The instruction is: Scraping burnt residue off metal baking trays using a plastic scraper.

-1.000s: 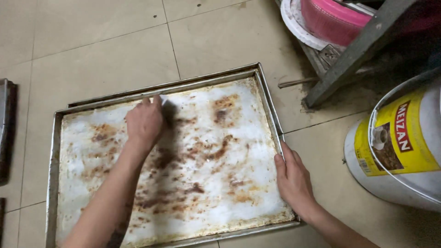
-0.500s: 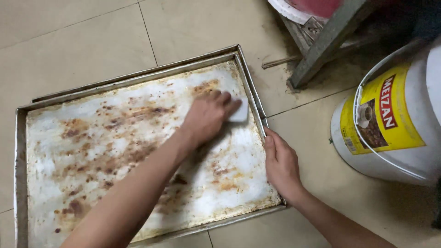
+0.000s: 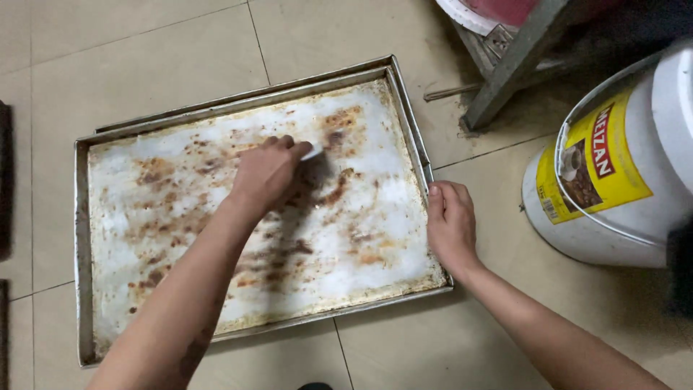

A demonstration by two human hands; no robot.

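A large rectangular metal baking tray (image 3: 81, 238) lies flat on the tiled floor, its white-coated bottom covered with brown burnt stains. My left hand (image 3: 266, 173) presses down near the middle of the tray, closed around a small white scrubbing piece (image 3: 313, 152) that sticks out past my fingertips. My right hand (image 3: 451, 224) grips the tray's right rim, thumb on the inner side and fingers curled over the outer edge.
A white plastic bucket (image 3: 613, 180) with a yellow label and a wire handle stands to the right of the tray. A slanted grey metal leg (image 3: 512, 68) and a pink and white basin (image 3: 476, 13) sit at the top right. Dark objects line the left edge.
My left hand swept with the white piece from the tray's upper left to its right side, then back toward the middle. My right hand stayed on the right rim.
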